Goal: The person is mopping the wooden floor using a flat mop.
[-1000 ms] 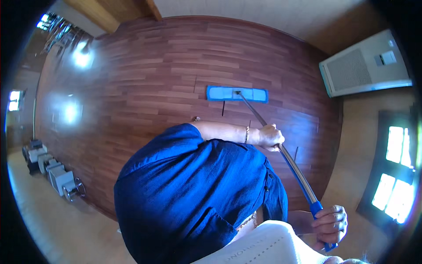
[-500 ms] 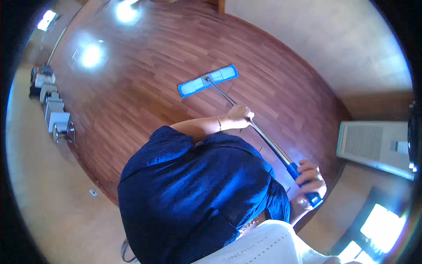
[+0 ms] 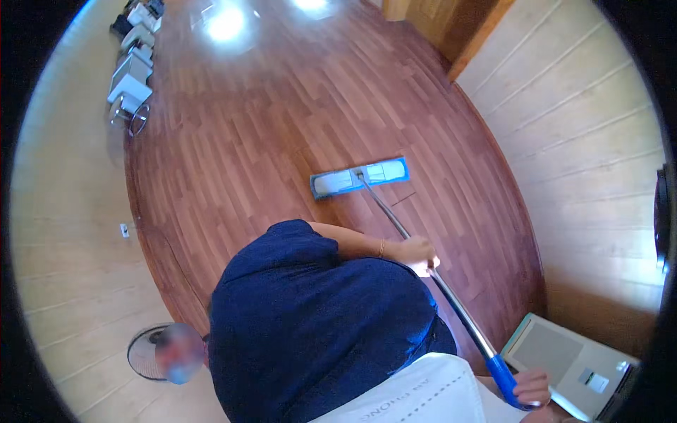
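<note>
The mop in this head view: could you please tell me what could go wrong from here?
The blue mop grip, in the right hand, appears close to the white floor-standing unit; a backward swing might knock it, though the true gap cannot be judged.
The wood-look floor shows bright reflections, so it may be slippery underfoot; wetness cannot be told.

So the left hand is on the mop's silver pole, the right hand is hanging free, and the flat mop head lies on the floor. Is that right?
Not quite: the right hand is closed on the blue handle, as the head view shows. The left hand is on the silver pole, and the flat mop head lies on the floor.
</note>
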### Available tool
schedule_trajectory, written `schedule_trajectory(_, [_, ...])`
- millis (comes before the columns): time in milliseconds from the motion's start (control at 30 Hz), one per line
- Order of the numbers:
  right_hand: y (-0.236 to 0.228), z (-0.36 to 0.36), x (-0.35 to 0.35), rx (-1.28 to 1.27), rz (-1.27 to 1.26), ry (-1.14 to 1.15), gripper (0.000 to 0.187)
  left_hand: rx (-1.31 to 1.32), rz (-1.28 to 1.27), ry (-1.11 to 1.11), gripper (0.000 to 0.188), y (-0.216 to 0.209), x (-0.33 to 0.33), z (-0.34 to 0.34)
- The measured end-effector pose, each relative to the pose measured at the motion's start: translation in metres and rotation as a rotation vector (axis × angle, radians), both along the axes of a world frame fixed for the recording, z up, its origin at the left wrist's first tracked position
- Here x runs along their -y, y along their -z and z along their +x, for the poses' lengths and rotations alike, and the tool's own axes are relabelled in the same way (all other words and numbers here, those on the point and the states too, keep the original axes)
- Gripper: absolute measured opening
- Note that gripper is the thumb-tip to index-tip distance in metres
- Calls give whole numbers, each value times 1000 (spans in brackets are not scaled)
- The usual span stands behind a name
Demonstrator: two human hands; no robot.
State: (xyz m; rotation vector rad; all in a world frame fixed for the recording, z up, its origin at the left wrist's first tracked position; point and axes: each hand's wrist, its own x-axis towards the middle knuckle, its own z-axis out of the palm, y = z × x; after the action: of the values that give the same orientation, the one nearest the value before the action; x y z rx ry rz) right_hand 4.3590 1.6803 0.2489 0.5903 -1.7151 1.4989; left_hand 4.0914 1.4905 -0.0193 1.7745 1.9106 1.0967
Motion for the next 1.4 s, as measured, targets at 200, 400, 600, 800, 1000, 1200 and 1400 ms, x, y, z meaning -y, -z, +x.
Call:
schedule_trajectory(200, [-3, -68, 0, -180, 125, 63, 24, -7, -16, -130, 19, 4, 8, -29])
schedule_trajectory(400, [12, -156, 15, -31, 292, -387, 22, -21, 53, -482, 16, 39, 32, -75])
schedule_trajectory(600, [60, -236, 32, 152, 231, -918, 22, 185, -29, -735, 14, 115, 63, -139])
schedule_trajectory(800, [51, -265, 31, 314, 102, -721, 20, -115, -223, -890, 9, 83, 68, -157])
schedule_trajectory(1000, [46, -260, -30, 141, 31, -745, 94, -17, -253, -975, 11, 45, 39, -90])
schedule_trajectory(1200, [42, -324, -30, 55, 87, -1235, 26, -73, -434, -1038, 9, 39, 43, -91])
schedule_trajectory(1400, [83, -333, 13, 198, 9, -906, 18, -12, -473, -1176, 6, 59, 90, -126])
